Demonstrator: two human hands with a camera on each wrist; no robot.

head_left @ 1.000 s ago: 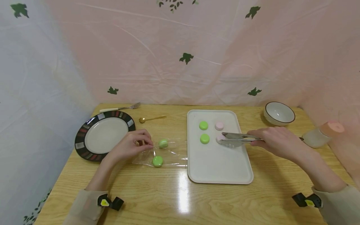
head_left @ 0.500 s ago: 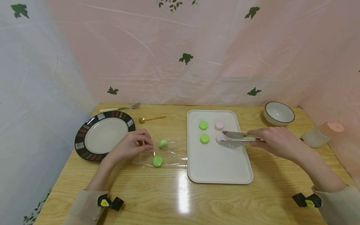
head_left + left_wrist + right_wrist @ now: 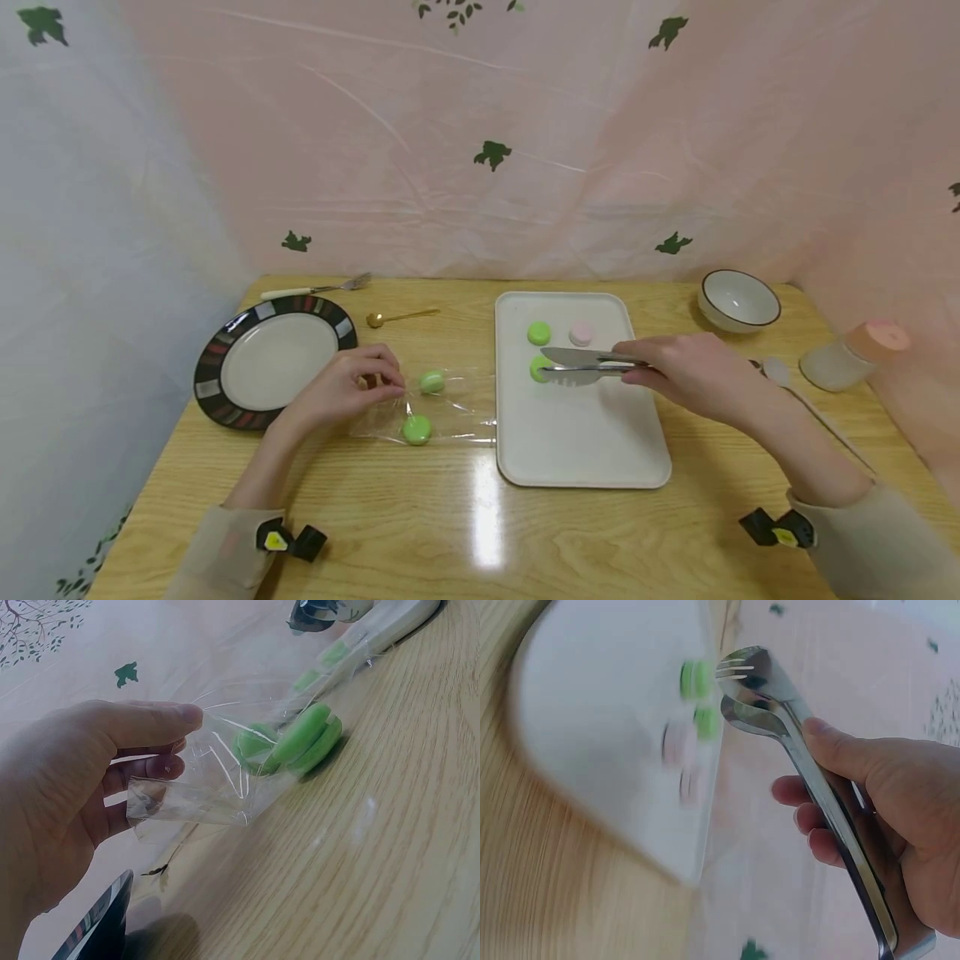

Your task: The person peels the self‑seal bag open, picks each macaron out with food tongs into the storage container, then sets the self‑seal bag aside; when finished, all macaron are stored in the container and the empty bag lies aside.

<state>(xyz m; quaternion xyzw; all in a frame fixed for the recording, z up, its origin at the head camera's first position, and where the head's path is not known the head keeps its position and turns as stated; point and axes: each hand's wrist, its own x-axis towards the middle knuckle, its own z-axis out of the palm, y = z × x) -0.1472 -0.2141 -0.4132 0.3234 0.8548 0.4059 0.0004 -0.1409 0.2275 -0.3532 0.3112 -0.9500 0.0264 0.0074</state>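
My left hand [image 3: 348, 385] pinches the edge of a clear plastic bag [image 3: 457, 417] between thumb and fingers. Two green macarons lie in the bag, the nearer macaron [image 3: 417, 429] and the farther macaron [image 3: 432, 382]. My right hand [image 3: 693, 375] grips metal tongs [image 3: 829, 802], their tips spread a little with nothing seen between them. In the head view the tongs overlap the front green macaron [image 3: 537, 368] on the white tray [image 3: 585, 450]. Behind it sits another green macaron [image 3: 538, 333]. Two pink macarons [image 3: 676, 742] also stand on the tray; the head view shows one pink macaron [image 3: 581, 334].
Left of the bag stands a dark-rimmed plate [image 3: 281, 358], with a fork [image 3: 318, 289] behind it. A small gold spoon [image 3: 401, 317] lies near the back. At right are a white bowl [image 3: 738, 302], a pink-lidded jar [image 3: 855, 354] and a long-handled spoon [image 3: 776, 371].
My right hand has moved left with the tongs, from the front pink macaron to over the front green one. The left hand and the bag hold their place.
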